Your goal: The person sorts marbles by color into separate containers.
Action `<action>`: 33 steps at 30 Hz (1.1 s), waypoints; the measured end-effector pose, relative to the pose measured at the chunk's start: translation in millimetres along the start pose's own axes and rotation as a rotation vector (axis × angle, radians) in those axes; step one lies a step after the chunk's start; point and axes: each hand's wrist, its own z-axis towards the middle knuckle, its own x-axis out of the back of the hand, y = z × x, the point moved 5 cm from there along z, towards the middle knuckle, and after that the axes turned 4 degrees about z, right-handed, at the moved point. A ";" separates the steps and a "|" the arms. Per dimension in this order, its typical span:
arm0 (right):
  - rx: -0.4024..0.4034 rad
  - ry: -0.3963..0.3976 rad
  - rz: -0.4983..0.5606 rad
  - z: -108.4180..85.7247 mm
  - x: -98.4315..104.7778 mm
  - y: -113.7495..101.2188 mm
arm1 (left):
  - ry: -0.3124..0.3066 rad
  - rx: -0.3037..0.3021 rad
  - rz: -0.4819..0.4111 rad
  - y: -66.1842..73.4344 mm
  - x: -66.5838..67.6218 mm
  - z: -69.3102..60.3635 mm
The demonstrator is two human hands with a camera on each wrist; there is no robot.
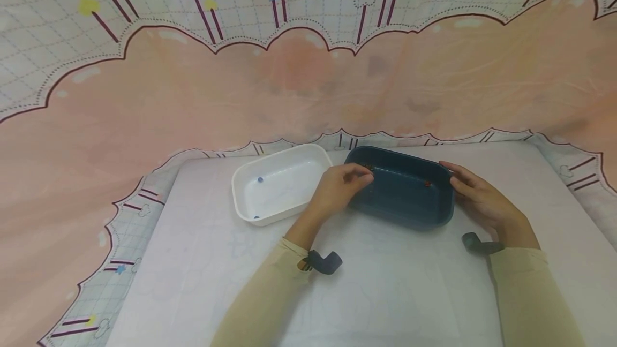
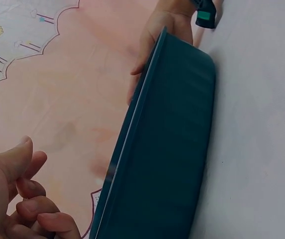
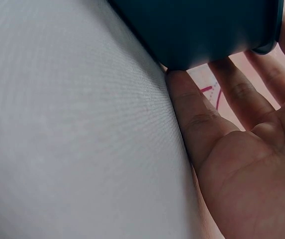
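Observation:
My left hand (image 1: 339, 186) hovers over the left end of a dark teal tray (image 1: 402, 205), its fingers bent and the thumb near the index finger. In the left wrist view the left hand (image 2: 28, 194) shows nothing clear in its fingers, but something tiny could be hidden. My right hand (image 1: 489, 202) touches the tray's right end; in the right wrist view its nearly straight fingers (image 3: 239, 94) lie against the outer wall. Inside the tray are a small reddish piece (image 1: 427, 183) and a cluster of tiny pieces (image 1: 367, 166) close to the left fingertips.
Left of the teal tray stands a white tray (image 1: 241, 175) holding a small blue piece (image 1: 260, 180) and another blue piece (image 1: 256, 217). Both trays rest on a white tabletop (image 1: 385, 293). Behind hangs a peach patterned cloth (image 1: 217, 100). Each wrist wears a dark device (image 1: 325, 262).

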 end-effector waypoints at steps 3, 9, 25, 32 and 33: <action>0.019 -0.010 0.006 0.4 -0.7 -0.9 | -0.001 0.002 -0.004 -0.2 0.9 -0.6; 0.062 -0.044 0.057 0.5 -2.1 -2.2 | 0.000 0.000 0.003 -1.5 2.6 -1.4; 0.069 -0.052 0.101 1.8 -1.0 -1.2 | 0.005 0.005 -0.002 -6.1 14.7 -10.9; 0.077 -0.064 0.070 0.1 0.9 -3.6 | 0.033 0.000 0.032 -7.9 28.7 -21.2; 0.078 -0.051 0.023 -0.6 1.6 -5.2 | 0.042 -0.001 0.041 -9.0 31.7 -23.0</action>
